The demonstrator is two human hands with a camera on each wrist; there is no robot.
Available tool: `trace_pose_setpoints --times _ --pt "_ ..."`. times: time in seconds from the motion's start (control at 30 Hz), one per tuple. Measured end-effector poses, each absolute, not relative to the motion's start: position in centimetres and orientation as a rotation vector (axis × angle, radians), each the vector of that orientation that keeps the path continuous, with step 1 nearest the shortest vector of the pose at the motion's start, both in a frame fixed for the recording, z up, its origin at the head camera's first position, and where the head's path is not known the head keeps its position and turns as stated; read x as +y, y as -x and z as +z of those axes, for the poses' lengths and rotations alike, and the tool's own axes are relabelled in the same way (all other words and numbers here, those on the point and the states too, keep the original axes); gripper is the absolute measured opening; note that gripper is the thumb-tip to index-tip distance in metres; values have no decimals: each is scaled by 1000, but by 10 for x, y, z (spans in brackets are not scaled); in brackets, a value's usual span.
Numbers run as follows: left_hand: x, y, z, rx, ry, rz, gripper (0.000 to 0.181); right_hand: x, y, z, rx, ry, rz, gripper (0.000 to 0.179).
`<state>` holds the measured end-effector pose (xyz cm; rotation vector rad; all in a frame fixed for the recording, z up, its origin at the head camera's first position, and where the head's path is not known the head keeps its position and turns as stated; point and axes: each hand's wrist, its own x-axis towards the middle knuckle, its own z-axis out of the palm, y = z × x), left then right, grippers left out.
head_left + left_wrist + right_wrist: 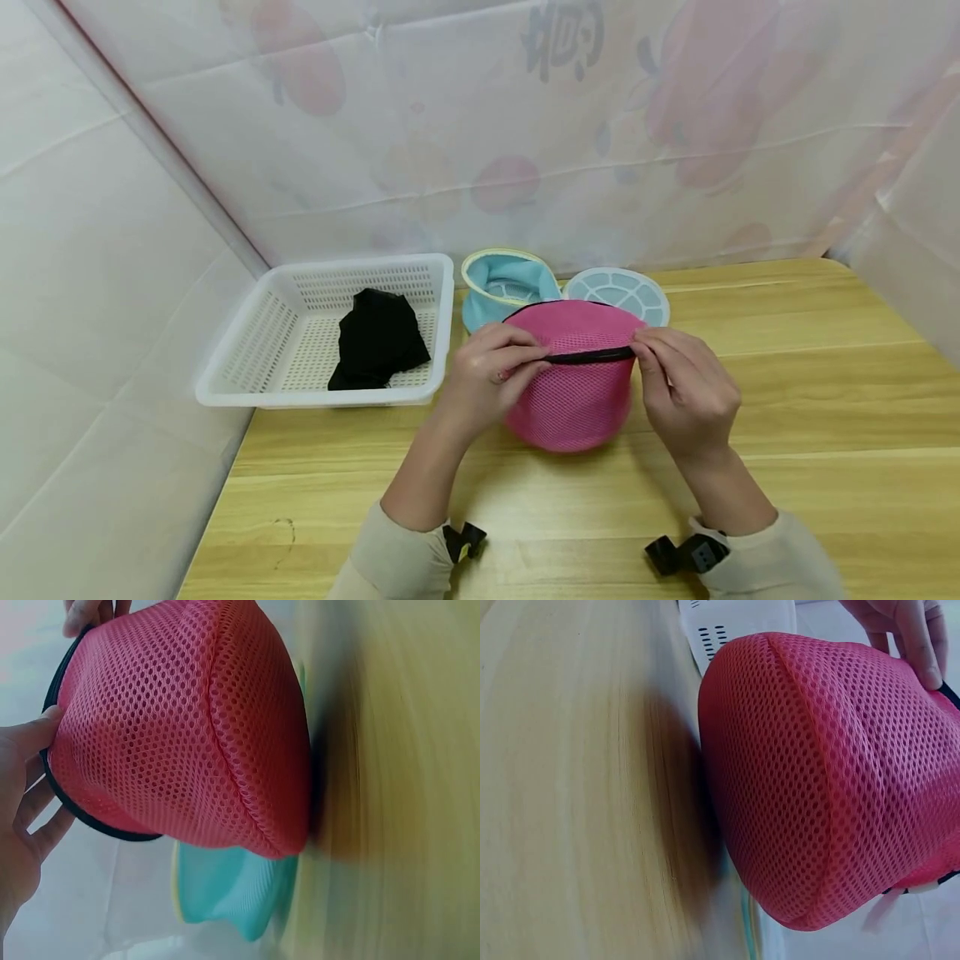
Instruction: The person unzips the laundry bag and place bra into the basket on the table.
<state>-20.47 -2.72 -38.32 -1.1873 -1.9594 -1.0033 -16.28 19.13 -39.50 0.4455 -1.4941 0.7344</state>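
Between both hands is a pink mesh laundry bag [573,408] with a black-trimmed rim. The left hand [491,375] pinches the near rim at its left side, thumb outside the mesh in the left wrist view. On the other side, the right hand [686,387] pinches the same rim near its right end. The black edging [588,357] runs taut between them. Seen from the left wrist, the bag's pink mesh wall [165,727] bulges out and its base hangs close to the wooden table. The inside of the bag is mostly hidden.
At the left stands a white perforated basket [247,398] with a crumpled black cloth [378,337] in it. Behind the pink bag are a light-blue mesh bag with yellow trim [483,308] and a round pale-blue lid-like disc [626,287]. A printed curtain backs the wooden table [810,450].
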Motion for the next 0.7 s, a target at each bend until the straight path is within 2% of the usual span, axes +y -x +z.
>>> trace_pose_setpoints --times 0.23,0.47,0.7 --pt "-32 206 -387 -2071 1082 -999 13 190 162 -399 -1537 -495 742 40" --pt "-14 196 -385 -2019 1166 -798 32 181 160 -405 -1557 -558 677 36" --pt "-1 186 -384 -1958 1179 -727 15 171 156 -405 -1566 -648 617 33"
